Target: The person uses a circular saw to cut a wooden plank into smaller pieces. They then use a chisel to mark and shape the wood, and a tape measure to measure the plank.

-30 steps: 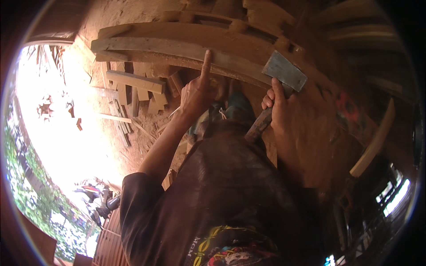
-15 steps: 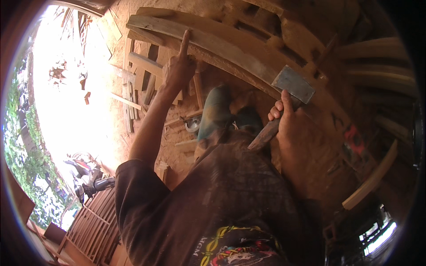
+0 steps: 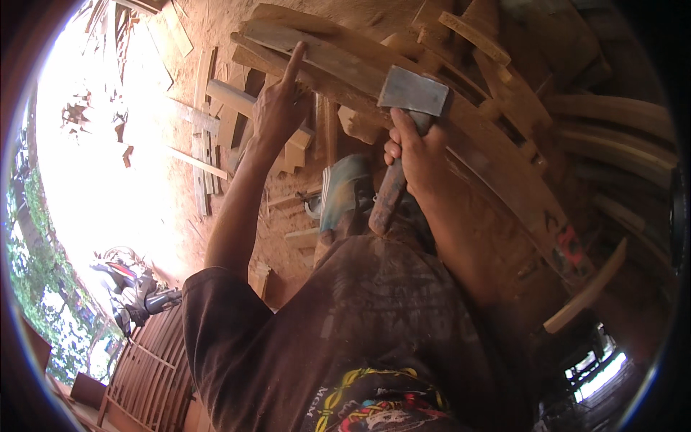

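Observation:
A long, curved wooden beam (image 3: pixel 338 61) lies slantwise beyond my knees. My left hand (image 3: pixel 277 119) is at its left part, index finger stretched out over the wood; the other fingers are partly in shadow, and nothing shows held in them. In my right hand (image 3: pixel 417 147) is a hammer (image 3: pixel 414 92) with a blocky grey metal head and a worn wooden handle. My fingers wrap its handle just below the head, which is raised over the middle of the beam. The handle's lower end points toward my shirt.
Boards and offcuts (image 3: pixel 234 97) lie on the brown dirt ground at the left. More curved timbers (image 3: pixel 612 115) are at the right, near a loose wooden strip (image 3: pixel 586 288). A motorcycle (image 3: pixel 137 288) and a slatted wooden rack (image 3: pixel 147 367) stand at the lower left.
My right hand has moved left and upward with the hammer, whose handle now stands more upright. My left hand keeps nearly the same place and pose. The beam appears shifted in the view.

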`<action>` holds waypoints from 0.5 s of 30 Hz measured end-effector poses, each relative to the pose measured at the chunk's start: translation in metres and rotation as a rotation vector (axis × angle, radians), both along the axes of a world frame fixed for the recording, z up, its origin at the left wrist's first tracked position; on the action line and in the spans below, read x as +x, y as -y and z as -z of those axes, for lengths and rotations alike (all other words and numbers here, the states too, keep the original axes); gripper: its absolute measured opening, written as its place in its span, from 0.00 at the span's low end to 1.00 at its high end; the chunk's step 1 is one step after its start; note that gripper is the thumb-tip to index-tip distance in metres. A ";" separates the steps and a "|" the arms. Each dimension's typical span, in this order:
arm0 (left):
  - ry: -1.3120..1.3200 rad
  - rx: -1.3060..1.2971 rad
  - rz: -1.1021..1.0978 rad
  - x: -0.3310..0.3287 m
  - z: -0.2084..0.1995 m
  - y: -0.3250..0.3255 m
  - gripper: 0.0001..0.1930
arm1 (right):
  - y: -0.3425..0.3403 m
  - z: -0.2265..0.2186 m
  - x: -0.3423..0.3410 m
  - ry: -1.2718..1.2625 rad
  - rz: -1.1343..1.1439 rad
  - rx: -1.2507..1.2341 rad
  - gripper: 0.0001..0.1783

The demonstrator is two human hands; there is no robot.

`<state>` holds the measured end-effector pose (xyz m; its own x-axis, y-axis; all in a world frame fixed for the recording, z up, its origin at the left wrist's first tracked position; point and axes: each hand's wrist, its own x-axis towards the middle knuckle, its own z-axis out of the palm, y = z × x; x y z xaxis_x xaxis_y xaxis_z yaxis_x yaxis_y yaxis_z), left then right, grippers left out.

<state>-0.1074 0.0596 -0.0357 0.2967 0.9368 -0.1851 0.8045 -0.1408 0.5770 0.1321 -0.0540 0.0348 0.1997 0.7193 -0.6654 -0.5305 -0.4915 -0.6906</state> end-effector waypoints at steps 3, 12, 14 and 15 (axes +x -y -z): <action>0.044 0.002 0.025 -0.010 0.004 -0.004 0.52 | -0.029 0.004 -0.027 0.045 -0.044 0.013 0.11; 0.157 -0.006 -0.203 -0.010 -0.002 0.005 0.48 | -0.092 0.018 -0.071 0.094 -0.182 0.128 0.10; 0.151 -0.030 -0.352 -0.012 -0.008 0.010 0.41 | -0.091 0.020 -0.067 0.095 -0.178 0.136 0.11; 0.150 -0.030 -0.371 -0.016 -0.006 0.014 0.37 | -0.091 0.019 -0.064 0.082 -0.187 0.109 0.11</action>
